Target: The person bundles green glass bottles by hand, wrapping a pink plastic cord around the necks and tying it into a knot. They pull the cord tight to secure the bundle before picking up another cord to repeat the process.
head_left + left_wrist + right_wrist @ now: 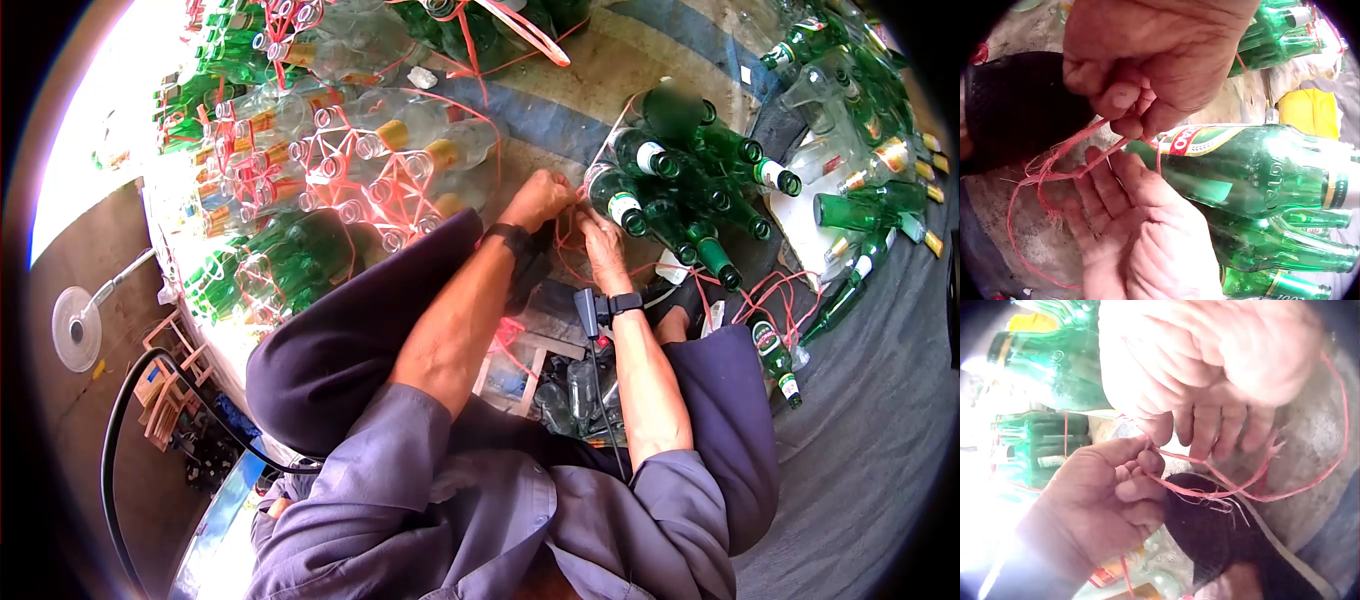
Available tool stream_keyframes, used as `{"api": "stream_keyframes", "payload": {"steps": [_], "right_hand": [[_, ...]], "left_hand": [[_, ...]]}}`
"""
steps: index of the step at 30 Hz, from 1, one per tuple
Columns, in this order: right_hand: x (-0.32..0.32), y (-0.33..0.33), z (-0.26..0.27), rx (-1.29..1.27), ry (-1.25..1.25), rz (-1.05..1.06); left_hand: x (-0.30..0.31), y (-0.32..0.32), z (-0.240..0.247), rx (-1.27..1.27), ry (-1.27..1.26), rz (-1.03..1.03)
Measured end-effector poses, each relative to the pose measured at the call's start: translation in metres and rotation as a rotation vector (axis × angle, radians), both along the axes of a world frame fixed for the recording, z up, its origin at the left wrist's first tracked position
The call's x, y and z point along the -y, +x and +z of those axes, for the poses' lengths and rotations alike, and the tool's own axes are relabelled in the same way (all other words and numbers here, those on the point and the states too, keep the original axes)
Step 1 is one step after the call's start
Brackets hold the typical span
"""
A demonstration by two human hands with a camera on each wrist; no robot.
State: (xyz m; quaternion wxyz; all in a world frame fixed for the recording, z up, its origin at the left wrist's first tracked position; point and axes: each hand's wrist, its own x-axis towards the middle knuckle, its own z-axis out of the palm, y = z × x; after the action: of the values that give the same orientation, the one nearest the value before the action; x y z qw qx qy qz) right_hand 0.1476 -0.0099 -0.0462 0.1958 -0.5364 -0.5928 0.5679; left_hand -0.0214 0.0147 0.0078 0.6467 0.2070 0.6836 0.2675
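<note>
My left hand (537,199) pinches pink plastic twine (1088,164) between thumb and fingertips, close beside a bundle of green beer bottles (655,212). Just below it in the left wrist view is my right hand (1150,250), palm turned up, fingers fairly straight. The twine runs across the right fingers, and that thumb (1157,429) reaches right to the pinched spot. Loose twine ends hang in a loop away from the bottles. One strand passes round the nearest labelled bottle (1241,164). The bottles lean with their necks pointing away from my hands.
Clear bottles (370,170) tied with pink twine stand at the left, with more green bottles (290,260) below. Loose green bottles (870,210) lie at the right on dark cloth (850,450). A dark shoe (1210,531) is close under the hands. A fan (78,328) stands far left.
</note>
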Motion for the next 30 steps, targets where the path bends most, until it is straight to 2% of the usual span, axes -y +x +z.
{"api": "stream_keyframes", "payload": {"steps": [1,5,8,10,13,23,25,29,30], "right_hand": [[0.001,-0.003,0.000,-0.201,-0.150,-0.070],[-0.005,-0.006,0.018,-0.292,-0.326,0.012],[-0.004,-0.011,0.018,-0.272,-0.328,-0.111],[-0.012,-0.015,0.029,-0.460,-0.807,-0.458],[-0.019,-0.022,0.045,-0.538,-0.893,-0.581],[-0.011,-0.031,0.026,-0.396,-0.824,-0.632],[-0.009,-0.030,0.022,-0.309,-0.749,-0.581],[-0.005,-0.033,0.019,-0.322,-0.661,-0.609],[-0.010,-0.036,0.040,-0.270,-0.580,-0.573]], "left_hand": [[0.000,0.000,0.005,0.088,-0.017,0.068],[0.000,-0.004,-0.004,-0.009,0.067,-0.075],[-0.001,-0.004,-0.003,-0.092,0.145,-0.188],[-0.006,-0.002,0.008,-0.032,-0.004,-0.060],[-0.004,-0.002,0.002,-0.034,0.013,-0.039],[-0.003,-0.002,-0.014,-0.107,-0.041,-0.081],[-0.001,-0.001,-0.023,-0.355,0.087,-0.201],[-0.005,0.002,-0.025,-0.502,0.063,-0.232],[-0.007,0.003,-0.024,-0.522,0.042,-0.244]]}}
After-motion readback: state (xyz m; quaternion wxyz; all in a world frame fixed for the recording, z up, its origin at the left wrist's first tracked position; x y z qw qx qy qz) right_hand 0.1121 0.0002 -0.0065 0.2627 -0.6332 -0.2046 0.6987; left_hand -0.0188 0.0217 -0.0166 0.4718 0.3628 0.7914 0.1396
